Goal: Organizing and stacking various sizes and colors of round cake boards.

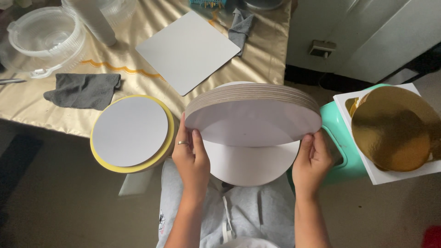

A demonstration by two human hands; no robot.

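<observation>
Both grips are closed on a stack of round boards (252,110): the left hand (190,158) holds its left edge, the right hand (312,158) its right edge. The stack is tilted up over the lap, beside the bench (257,59). A yellow-rimmed round board (131,133) lies nearby.

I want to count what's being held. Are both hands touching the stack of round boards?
Touching. The head view shows the left hand gripping the left edge of the stack of round boards, thumb on top, and the right hand gripping its right edge.
</observation>
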